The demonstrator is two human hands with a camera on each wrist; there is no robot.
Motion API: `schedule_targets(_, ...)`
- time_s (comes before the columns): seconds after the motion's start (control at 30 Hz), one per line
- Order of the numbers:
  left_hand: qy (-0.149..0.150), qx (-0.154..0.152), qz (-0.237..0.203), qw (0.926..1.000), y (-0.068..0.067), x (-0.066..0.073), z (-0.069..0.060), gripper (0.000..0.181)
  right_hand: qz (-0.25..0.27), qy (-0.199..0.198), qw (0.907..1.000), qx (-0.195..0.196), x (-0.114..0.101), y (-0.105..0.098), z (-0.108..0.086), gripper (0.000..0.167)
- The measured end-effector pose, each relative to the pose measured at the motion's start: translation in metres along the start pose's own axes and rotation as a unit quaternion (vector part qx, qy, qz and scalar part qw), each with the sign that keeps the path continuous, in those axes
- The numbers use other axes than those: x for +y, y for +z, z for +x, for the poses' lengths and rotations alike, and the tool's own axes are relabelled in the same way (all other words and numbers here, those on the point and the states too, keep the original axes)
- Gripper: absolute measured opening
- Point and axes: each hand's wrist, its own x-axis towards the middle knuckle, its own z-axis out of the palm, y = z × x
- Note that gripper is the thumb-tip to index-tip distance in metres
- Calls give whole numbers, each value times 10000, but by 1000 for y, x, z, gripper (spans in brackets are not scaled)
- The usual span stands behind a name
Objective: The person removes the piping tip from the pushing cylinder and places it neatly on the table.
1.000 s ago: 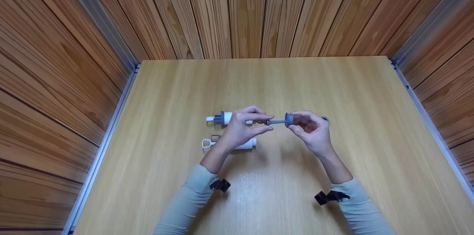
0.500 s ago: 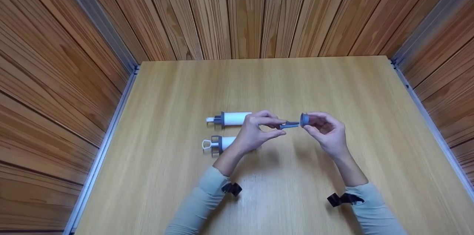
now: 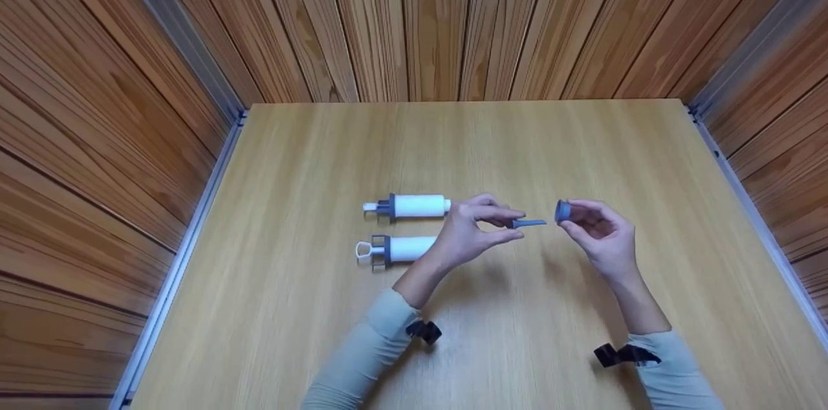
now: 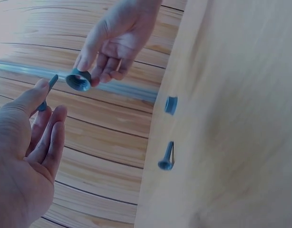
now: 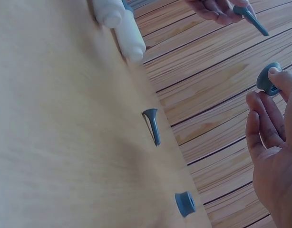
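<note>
My left hand pinches the wide end of a blue-grey tapered nozzle, whose narrow tip points right. Between the thumb and fingers of my right hand is a blue-grey ring cap; ridges show inside its opening in the left wrist view. A small gap separates the nozzle tip from the ring cap, both held above the table. A second nozzle and a second ring cap lie on the table beneath the hands. In the head view the hands hide these two.
Two white syringe-like tubes lie side by side on the wooden table, left of the hands: the far tube and the near tube, partly covered by my left hand. Wood-plank walls enclose the back and sides.
Both hands have moved to the right with the nozzle and the ring cap. The nozzle tip, which looked close against the ring cap, is now slightly apart. More of the white tubes shows.
</note>
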Motion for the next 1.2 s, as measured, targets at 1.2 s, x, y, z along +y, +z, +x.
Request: schedule_targets(1.2, -1648, 377, 465, 9845, 53, -40, -20, 27, -1755, 1221, 9756, -490, 22, -52, -24, 35)
